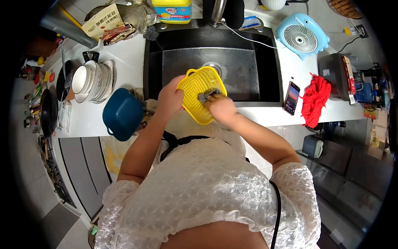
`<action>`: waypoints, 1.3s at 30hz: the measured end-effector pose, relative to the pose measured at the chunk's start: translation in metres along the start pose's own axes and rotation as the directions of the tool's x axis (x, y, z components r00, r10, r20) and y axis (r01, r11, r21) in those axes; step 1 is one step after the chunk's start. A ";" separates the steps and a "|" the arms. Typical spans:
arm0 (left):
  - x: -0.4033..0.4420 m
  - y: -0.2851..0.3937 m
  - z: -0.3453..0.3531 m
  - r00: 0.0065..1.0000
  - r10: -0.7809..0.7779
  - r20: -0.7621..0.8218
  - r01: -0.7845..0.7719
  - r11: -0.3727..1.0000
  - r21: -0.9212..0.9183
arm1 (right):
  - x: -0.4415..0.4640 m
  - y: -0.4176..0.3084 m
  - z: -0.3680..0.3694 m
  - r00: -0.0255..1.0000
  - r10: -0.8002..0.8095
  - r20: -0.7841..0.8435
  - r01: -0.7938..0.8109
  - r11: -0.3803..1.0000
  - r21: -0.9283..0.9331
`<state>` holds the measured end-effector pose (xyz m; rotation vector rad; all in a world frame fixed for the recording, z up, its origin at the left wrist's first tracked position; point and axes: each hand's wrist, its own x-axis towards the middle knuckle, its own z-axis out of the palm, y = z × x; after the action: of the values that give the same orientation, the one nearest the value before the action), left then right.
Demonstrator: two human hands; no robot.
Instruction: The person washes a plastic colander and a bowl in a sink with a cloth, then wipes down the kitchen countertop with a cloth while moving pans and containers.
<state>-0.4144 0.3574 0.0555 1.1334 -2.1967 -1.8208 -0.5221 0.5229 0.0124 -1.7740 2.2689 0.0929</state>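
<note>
A yellow perforated basket [194, 89] is held tilted over the front edge of the dark sink [166, 58]. Its left rim is gripped by my left hand [170, 98], fingers wrapped round the side. Inside the basket, my right hand [222, 108] is closed on a grey cloth [204, 97] pressed against the inner wall. Part of the cloth is hidden by the fingers. On the counter to the left of the sink rests a dark blue basin [122, 114], close to my left forearm.
Stacked bowls and plates [93, 81] stand at the left. Behind the sink are a yellow detergent bottle [173, 11] and the faucet [218, 11]. To the right lie a phone [292, 98], a red cloth [316, 99] and a blue fan [301, 36]. A white cable crosses the sink's back right corner.
</note>
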 end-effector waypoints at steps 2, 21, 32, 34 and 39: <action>0.009 -0.024 0.007 0.986 0.167 0.026 -0.169 0.969 0.180 | 0.008 -0.016 -0.002 0.990 0.019 0.140 -0.048 0.977 0.209; 0.005 0.027 -0.018 0.980 0.144 0.139 -0.193 0.866 0.461 | 0.004 0.014 -0.045 1.000 -0.014 0.009 -0.001 0.458 0.889; 0.021 0.016 -0.017 0.805 0.589 0.068 -0.496 0.732 -0.468 | -0.012 0.051 -0.084 0.958 -0.279 -0.064 0.021 -0.157 0.987; 0.014 0.031 -0.034 0.843 0.489 0.225 -0.429 0.863 -0.268 | -0.013 0.050 -0.083 0.947 -0.311 -0.077 0.020 -0.181 0.983; 0.009 0.036 -0.053 0.942 0.178 0.285 -0.196 0.980 0.034 | -0.008 0.059 -0.064 0.970 0.170 -0.172 0.206 -0.211 0.955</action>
<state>-0.4121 0.3095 0.0995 0.6766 -2.4286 -1.9448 -0.5877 0.5325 0.0696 -0.7151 1.2618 -1.6328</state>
